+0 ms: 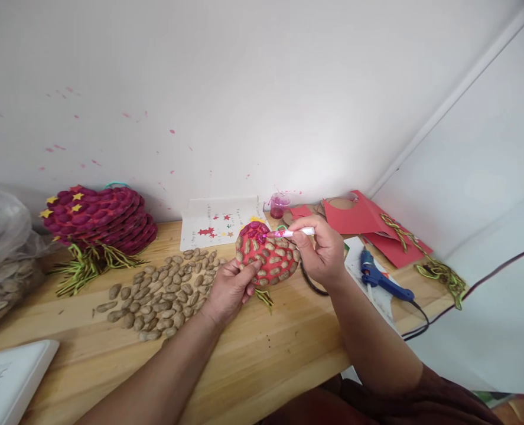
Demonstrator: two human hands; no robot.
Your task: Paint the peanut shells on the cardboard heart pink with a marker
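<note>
My left hand (230,288) grips the lower left edge of a red heart-shaped craft piece (267,254) covered with glued peanut shells, holding it tilted above the wooden table (262,348). My right hand (321,251) is closed on a white brush (290,233) whose pink-stained tip touches the top of the piece. A green stem hangs below the piece.
A pile of loose peanut shells (164,298) lies left of my hands. A stack of finished purple pieces (100,218) stands at the back left, beside a plastic bag of shells (2,260). A pink paint cup (279,205), red cardboard (368,221) and a blue glue gun (383,280) lie to the right.
</note>
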